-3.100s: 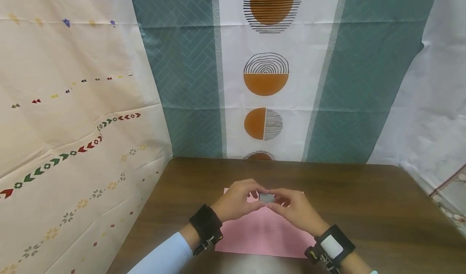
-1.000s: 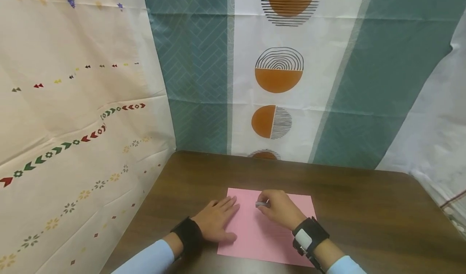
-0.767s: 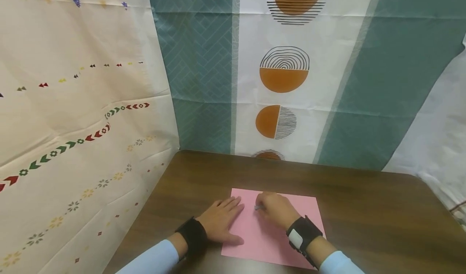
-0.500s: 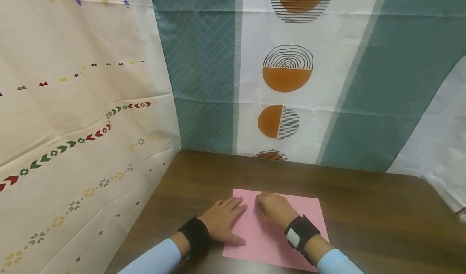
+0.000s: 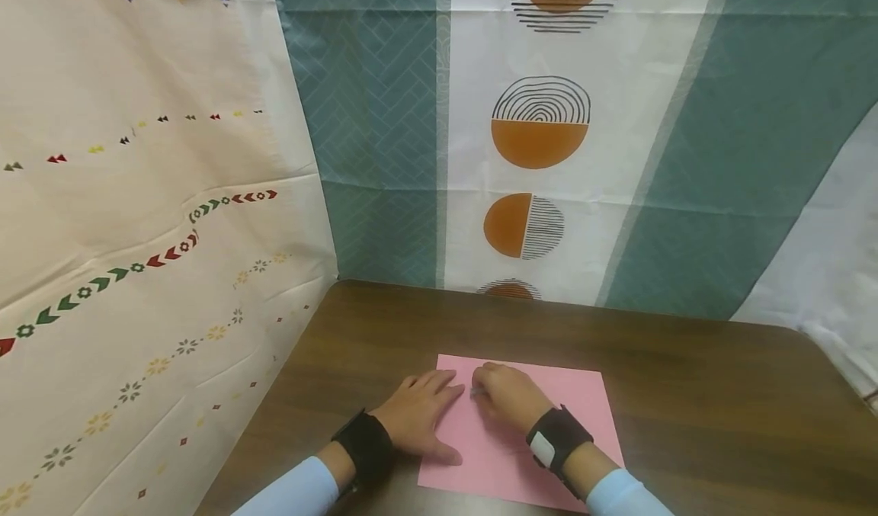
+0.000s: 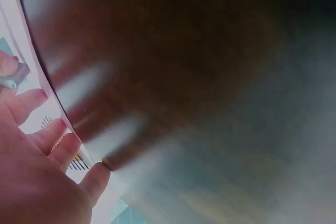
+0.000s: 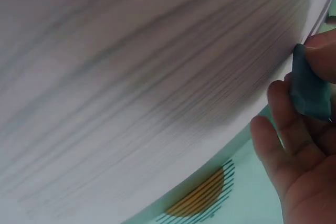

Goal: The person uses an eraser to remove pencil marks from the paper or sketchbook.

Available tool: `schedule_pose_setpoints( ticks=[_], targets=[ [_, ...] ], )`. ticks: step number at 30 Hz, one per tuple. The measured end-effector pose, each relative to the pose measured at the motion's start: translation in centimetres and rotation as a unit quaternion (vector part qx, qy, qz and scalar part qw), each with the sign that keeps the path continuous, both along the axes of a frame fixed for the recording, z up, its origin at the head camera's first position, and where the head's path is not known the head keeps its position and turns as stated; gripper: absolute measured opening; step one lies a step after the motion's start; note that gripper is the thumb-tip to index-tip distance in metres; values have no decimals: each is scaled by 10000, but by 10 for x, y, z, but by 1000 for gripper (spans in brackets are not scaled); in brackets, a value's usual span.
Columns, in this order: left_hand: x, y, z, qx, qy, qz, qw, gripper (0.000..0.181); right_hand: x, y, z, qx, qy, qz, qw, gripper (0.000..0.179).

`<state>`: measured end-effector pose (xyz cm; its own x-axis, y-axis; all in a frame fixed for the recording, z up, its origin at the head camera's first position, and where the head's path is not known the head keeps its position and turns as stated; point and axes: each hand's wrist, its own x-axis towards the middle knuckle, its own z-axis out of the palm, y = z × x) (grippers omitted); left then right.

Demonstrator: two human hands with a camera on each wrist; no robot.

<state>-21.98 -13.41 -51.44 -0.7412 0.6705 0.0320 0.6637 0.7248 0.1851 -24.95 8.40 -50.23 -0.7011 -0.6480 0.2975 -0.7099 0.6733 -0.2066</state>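
Pink paper (image 5: 501,470) lies on the brown worktop (image 5: 720,394), short of its far edge and nearer the left edge than the right. Cream patterned cloth (image 5: 103,226) lines the left edge; teal and white cloth (image 5: 384,120) hangs behind the far edge; plain white cloth (image 5: 837,249) borders the right. Left hand (image 5: 414,415): fingers straight and spread, resting across the paper's left margin and covering part of it. Right hand (image 5: 507,394): over the paper's far half, fingers curled, pinching a grey block (image 7: 310,90). Block is at the fingertips, on the side facing the left hand, near it but apart, and largely hidden from the head view. Contact between block and paper cannot be confirmed.
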Motion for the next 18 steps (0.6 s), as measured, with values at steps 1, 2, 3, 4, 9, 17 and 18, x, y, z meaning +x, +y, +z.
schedule_pose_setpoints(
  ticks=[1, 2, 3, 4, 9, 17, 18],
  targets=[
    [0, 0, 1, 15, -11, 14, 10000, 101, 0, -1, 0, -5, 45, 70, 10000, 9],
    [1, 0, 2, 24, -13, 20, 10000, 101, -1, -2, 0, 10, 65, 124, 9999, 8],
    [0, 0, 2, 17, 8, 11, 10000, 101, -1, -2, 0, 26, 87, 186, 9998, 8],
    [0, 0, 2, 28, 30, -2, 10000, 101, -1, -2, 0, 47, 101, 250, 9996, 9],
    [-1, 3, -2, -97, 79, -37, 9999, 100, 1, 6, 0, 183, -45, 226, 9996, 9],
    [1, 3, 7, -231, -325, 127, 9991, 99, 1, 47, 3, 97, -252, -474, 9985, 15],
    [1, 2, 8, -241, -352, 137, 9990, 98, 1, 54, 3, 83, -311, -563, 9979, 15]
  ],
)
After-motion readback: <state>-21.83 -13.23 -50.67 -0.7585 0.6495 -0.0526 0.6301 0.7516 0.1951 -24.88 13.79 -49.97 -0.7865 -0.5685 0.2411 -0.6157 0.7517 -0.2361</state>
